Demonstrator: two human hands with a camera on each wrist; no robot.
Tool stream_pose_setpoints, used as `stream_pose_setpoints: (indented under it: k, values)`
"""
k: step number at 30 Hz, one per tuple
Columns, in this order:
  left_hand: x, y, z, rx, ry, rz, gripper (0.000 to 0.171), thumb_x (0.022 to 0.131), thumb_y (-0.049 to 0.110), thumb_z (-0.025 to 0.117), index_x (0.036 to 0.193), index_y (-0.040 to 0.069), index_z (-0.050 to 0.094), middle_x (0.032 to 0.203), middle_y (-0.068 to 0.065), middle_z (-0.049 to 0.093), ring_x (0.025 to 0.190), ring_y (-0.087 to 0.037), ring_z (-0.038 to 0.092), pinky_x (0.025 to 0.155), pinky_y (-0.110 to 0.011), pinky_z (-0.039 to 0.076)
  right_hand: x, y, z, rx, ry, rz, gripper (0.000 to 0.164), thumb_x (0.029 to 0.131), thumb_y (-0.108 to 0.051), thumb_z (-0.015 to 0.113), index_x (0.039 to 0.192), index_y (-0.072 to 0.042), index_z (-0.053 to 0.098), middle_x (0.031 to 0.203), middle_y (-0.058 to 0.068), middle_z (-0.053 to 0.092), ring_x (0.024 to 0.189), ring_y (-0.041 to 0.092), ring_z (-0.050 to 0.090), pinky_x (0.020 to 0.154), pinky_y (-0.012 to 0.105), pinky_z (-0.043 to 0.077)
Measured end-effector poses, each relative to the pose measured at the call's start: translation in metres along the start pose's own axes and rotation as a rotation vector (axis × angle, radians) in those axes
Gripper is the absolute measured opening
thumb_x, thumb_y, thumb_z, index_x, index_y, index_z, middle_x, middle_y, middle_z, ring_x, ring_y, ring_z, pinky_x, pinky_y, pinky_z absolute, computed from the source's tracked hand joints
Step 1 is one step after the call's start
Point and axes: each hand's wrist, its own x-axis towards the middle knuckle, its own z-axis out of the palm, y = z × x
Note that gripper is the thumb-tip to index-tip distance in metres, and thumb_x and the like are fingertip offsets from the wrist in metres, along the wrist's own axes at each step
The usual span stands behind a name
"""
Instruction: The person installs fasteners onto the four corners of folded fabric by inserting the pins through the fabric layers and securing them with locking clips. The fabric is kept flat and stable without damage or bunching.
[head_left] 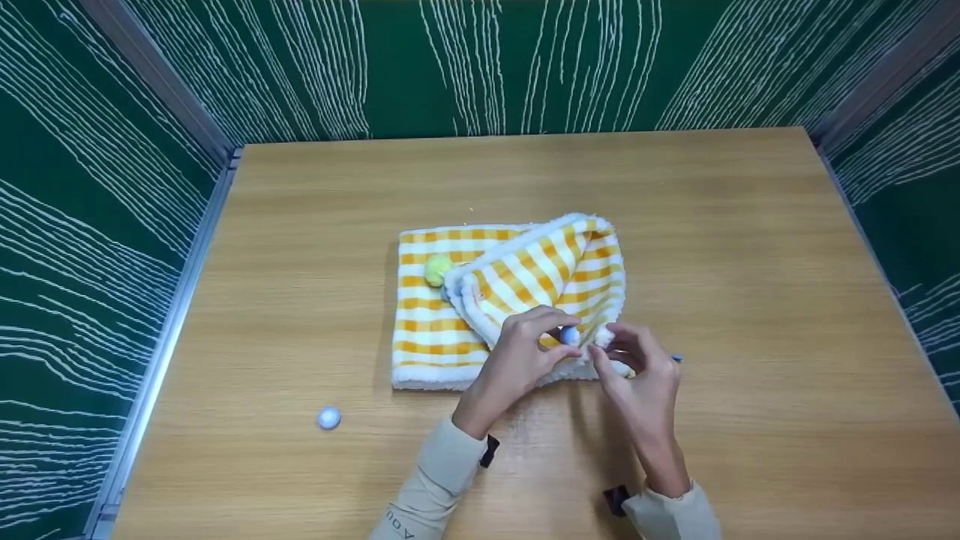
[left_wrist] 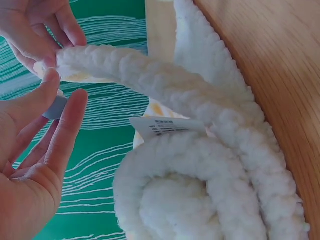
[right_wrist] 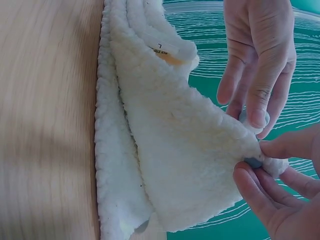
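Wooden bench: yellow-and-white checked blanket, fluffy white underneath, laid folded; edge pinched by right hand, small bluish round piece pinched by left hand.

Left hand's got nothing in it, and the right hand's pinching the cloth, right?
Not quite: the left hand isn't empty. The left wrist view shows it pinching a small round thing. The right hand is indeed pinching the cloth.

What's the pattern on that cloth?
The cloth has yellow and white checks, clearest in the head view.
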Motion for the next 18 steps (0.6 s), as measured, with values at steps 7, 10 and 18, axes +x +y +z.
stream_pose_setpoints:
  k: [7, 10, 18]
  values:
    - [-0.0001, -0.0031, 0.003, -0.067, 0.0, -0.005, 0.031, 0.082, 0.014, 0.071, 0.11, 0.003, 0.068, 0.105, -0.007, 0.068, 0.089, -0.003, 0.062, 0.072, -0.017, 0.052, 0.0002, -0.0014, -0.0001, -0.027, -0.008, 0.017, 0.028, 0.072, 0.016, 0.072, 0.097, 0.013, 0.061, 0.087, 0.021, 0.066, 0.075, 0.03, 0.065, 0.071, 0.023, 0.054]
    - [-0.0001, -0.003, 0.0031, -0.059, -0.003, 0.003, 0.032, 0.082, 0.015, 0.071, 0.111, 0.002, 0.068, 0.106, -0.007, 0.068, 0.091, -0.003, 0.062, 0.072, -0.018, 0.052, 0.0005, -0.0012, 0.0003, -0.027, -0.007, 0.005, 0.028, 0.071, 0.017, 0.072, 0.097, 0.013, 0.061, 0.085, 0.021, 0.066, 0.074, 0.03, 0.064, 0.07, 0.023, 0.054]
    - [0.0017, -0.0013, 0.0036, -0.002, -0.009, 0.051, 0.033, 0.082, 0.02, 0.07, 0.109, 0.001, 0.069, 0.107, -0.004, 0.068, 0.103, -0.007, 0.06, 0.085, -0.012, 0.045, 0.0008, -0.0013, 0.0019, -0.021, 0.005, -0.04, 0.029, 0.069, 0.018, 0.073, 0.094, 0.014, 0.061, 0.083, 0.021, 0.067, 0.071, 0.031, 0.065, 0.069, 0.022, 0.054]
